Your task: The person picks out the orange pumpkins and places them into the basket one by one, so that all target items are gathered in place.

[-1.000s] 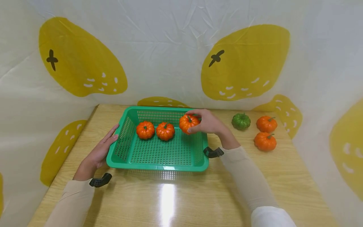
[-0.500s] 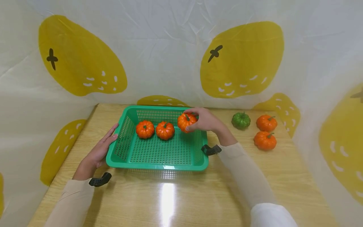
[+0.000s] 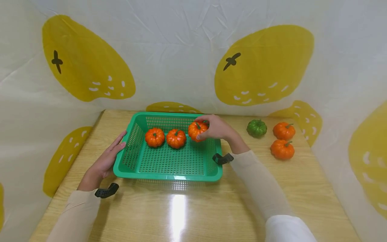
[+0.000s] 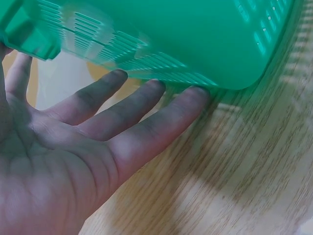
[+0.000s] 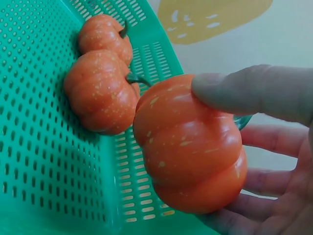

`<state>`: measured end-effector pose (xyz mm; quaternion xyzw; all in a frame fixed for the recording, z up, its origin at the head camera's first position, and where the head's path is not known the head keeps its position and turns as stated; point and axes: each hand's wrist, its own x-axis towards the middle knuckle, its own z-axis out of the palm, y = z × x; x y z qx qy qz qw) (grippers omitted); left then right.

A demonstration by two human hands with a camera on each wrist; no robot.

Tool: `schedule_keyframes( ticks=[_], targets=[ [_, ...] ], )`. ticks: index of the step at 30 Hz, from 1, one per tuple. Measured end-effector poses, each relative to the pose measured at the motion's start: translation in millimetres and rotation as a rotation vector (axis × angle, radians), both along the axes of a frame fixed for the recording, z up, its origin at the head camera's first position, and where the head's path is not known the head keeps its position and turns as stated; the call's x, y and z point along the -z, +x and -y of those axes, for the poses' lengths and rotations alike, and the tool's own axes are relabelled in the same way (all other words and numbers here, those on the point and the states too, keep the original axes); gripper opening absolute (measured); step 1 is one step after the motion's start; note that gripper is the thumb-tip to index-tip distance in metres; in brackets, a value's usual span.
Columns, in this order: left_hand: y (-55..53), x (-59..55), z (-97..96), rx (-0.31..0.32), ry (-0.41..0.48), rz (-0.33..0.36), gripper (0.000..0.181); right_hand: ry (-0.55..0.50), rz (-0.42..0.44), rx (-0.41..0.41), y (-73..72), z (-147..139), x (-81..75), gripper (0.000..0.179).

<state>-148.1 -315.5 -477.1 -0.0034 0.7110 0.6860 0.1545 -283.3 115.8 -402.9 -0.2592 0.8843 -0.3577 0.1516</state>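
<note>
Looking down, we see, nearest us, our two beige fabric sleeves (image 3: 78, 215), with a white fabric sleeve end (image 3: 288, 229) higher on the right arm, over a glossy light-brown wood-grain table (image 3: 145, 215) that carries a bright streak of reflected light. Just in front, our left hand (image 3: 105, 163) lies along the left side of a green rectangular plastic basket (image 3: 169, 177) with slotted walls; its fingers are extended and spread, touching the basket from outside without curling round it. Our right hand (image 3: 216, 127) reaches over the basket's right side, thumb and fingers curved round a glossy orange ribbed pumpkin (image 3: 195, 132) with a green stem, parted only by its breadth. That pumpkin is within the basket's outline, toward the back right corner; whether it rests on the bottom, we cannot tell. Beside it, toward the back wall, we find a speckled orange middle pumpkin (image 3: 176, 139) and an orange leftmost pumpkin (image 3: 155, 138). Well apart, at the table's right, sit an orange front pumpkin (image 3: 282, 150), an orange rear pumpkin (image 3: 283, 131) and a shiny dark green ribbed pumpkin (image 3: 256, 129). Farthest from us hangs a creased white sheet (image 3: 172, 60) printed with large yellow lemons (image 3: 90, 64)
</note>
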Motion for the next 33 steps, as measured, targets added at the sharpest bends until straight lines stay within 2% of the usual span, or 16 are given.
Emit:
schedule_keyframes(
  ticks=[19,33],
  targets=[
    [0.2,-0.6,1.2,0.002,-0.008,0.007,0.061,0.034,0.066,0.020,-4.3,14.2,-2.8,0.069],
    [-0.8,-0.4,0.1,0.004,0.004,0.004,0.061,0.070,0.003,-0.053,-9.6,15.8,0.1,0.070]
  ],
)
